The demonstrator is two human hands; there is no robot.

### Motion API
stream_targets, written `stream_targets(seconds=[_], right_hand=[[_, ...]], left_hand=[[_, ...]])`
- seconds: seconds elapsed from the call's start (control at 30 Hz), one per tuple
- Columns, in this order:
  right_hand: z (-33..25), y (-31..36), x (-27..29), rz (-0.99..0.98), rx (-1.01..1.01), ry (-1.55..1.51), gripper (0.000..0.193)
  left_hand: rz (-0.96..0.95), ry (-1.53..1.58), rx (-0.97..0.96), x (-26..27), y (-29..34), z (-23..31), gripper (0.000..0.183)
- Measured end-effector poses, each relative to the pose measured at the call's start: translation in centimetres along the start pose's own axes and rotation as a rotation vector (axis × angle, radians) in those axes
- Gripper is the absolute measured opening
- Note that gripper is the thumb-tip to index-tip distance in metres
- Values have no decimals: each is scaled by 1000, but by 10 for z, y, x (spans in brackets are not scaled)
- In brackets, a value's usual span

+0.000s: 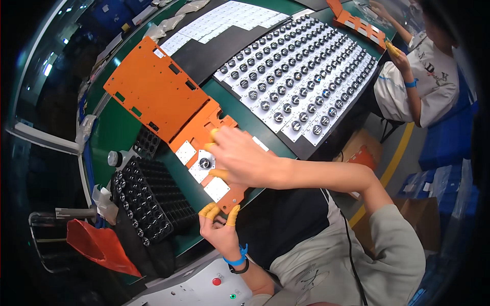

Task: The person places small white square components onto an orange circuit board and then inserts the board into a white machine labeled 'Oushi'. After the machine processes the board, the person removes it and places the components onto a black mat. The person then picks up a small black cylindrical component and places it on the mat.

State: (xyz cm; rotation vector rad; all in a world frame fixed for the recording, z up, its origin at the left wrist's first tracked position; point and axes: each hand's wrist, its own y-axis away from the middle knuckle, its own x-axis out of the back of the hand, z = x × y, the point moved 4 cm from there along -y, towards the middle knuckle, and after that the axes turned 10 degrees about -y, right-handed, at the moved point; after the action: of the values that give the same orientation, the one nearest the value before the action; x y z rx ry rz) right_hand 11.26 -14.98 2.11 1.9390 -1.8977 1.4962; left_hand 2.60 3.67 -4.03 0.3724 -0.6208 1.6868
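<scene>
An orange hinged fixture (pixel 158 92) lies opened out on the green table, its wide lid folded back. In its near section (pixel 235 196) sit white square boards (pixel 217 189). A round black lens-like part (pixel 205 163) rests on one of them. My left hand (pixel 220 234) grips the fixture's near end between thumb and fingers, which wear yellow finger covers. Over the boards reaches my right hand (pixel 242 158), slightly blurred, with thumb and fingers apart beside the black part. Its palm side is hidden, and I see nothing held in it.
Left of the fixture stand black trays (pixel 148 199) of round black parts. Beyond it, white boards bearing rows of black parts (pixel 301 76) cover a dark mat, with bare white boards (pixel 219 23) farther back. A co-worker (pixel 418 76) handles another orange fixture (pixel 357 25).
</scene>
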Motion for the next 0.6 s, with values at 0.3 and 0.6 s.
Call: stream_targets(seconds=[0.3, 0.6], right_hand=[[-3, 3, -11, -89, 34, 81, 24], [11, 81, 107, -197, 18, -57, 24]], left_hand=[[2, -21, -12, -2, 1, 3, 36], [-19, -15, 2, 0, 0, 0, 38]])
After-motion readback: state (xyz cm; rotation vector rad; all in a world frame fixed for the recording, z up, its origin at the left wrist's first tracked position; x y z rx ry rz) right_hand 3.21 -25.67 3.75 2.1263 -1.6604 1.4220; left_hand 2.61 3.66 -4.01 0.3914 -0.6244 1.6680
